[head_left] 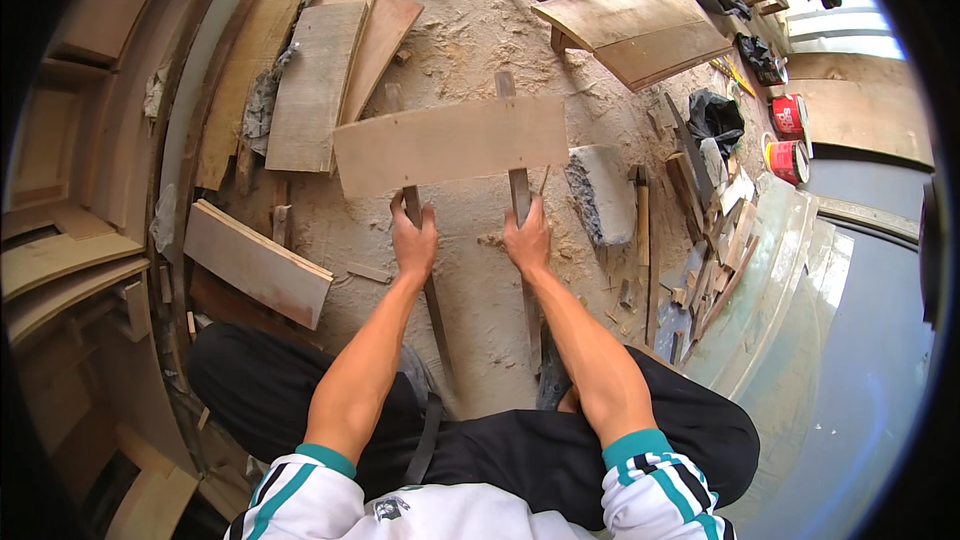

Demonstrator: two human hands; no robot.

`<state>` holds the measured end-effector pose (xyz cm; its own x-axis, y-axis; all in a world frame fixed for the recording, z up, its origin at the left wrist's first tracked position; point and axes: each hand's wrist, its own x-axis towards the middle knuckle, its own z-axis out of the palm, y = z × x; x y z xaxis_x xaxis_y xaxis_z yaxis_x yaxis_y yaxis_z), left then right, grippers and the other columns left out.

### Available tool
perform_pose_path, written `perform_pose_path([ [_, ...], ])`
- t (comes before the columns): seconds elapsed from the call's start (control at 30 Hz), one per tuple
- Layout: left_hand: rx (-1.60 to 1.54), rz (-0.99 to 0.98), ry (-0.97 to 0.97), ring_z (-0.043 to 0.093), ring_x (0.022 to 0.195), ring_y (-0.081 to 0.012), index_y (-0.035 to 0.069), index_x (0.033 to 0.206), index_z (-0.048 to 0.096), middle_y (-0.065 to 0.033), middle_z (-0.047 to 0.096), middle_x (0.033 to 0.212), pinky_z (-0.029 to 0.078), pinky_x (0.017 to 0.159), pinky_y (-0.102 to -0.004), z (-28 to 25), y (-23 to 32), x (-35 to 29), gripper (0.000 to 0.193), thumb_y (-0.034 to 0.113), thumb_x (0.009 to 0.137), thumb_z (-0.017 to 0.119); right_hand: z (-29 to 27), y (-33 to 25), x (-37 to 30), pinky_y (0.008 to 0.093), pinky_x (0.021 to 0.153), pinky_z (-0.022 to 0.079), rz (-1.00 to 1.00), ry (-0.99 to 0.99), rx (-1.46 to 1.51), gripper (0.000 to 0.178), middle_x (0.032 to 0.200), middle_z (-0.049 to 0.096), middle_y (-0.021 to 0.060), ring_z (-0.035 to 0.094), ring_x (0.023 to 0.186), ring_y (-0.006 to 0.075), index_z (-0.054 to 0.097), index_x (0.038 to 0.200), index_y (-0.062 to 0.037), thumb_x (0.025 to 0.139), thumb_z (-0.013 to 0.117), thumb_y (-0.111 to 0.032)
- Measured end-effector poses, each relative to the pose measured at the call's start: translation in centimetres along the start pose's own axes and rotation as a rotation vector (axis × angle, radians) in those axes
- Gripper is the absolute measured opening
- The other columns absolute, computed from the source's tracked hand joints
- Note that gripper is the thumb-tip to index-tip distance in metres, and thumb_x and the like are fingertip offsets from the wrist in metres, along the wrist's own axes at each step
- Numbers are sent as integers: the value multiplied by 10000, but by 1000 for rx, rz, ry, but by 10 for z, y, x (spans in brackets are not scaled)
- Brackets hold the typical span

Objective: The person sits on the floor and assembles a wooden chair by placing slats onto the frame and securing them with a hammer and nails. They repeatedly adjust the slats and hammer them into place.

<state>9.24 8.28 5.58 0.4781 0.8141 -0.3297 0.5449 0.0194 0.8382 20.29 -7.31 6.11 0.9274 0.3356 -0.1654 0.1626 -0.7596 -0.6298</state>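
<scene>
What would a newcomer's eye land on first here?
Probably the pale wooden board near the centre, lying across two dark wooden strips, with the person's left hand and right hand each on one strip. Next might come the two bright red cans at the right, beside black plastic bags. The rough-sided pale block just right of the board also stands out on the dusty floor.
</scene>
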Motion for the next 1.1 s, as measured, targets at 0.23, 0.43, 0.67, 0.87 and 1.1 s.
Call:
perform_pose_path([
  [0.23,-35,214,79,612,1140,-365,23,1479,336,-248,587,1289,464,935,-410,-20,32,45,640,212,930,607,-13,-65,59,526,754,517,-55,-91,-27,489,1020,622,331,642,879,489,445,1256,30,953,602,-320],
  [0.43,-170,125,29,577,1205,-330,35,1495,324,-222,537,1375,442,987,-369,-46,56,64,647,173,921,590,-13,-95,79,523,784,518,-238,-76,-22,498,1013,619,344,641,889,495,435,1253,49,925,636,-267],
  [0.67,-185,82,14,567,1211,-314,47,1515,283,-221,512,1398,447,979,-360,-57,68,54,686,148,903,576,-20,-103,88,537,793,517,-347,-100,-23,435,981,617,350,632,878,510,444,1212,57,899,640,-173],
  [0.87,-106,428,325,613,762,-200,60,1520,283,-155,638,1093,499,730,-330,-33,45,53,696,125,891,575,-51,-111,78,553,774,510,-482,-52,18,386,947,621,338,624,876,515,450,1202,41,906,587,-165],
  [1.1,-374,326,-64,566,621,-120,62,1542,174,-79,599,816,503,603,-292,3,144,5,752,203,941,603,-158,-89,96,555,746,493,-607,229,-27,399,980,627,317,621,887,503,462,1197,-4,920,614,-247],
])
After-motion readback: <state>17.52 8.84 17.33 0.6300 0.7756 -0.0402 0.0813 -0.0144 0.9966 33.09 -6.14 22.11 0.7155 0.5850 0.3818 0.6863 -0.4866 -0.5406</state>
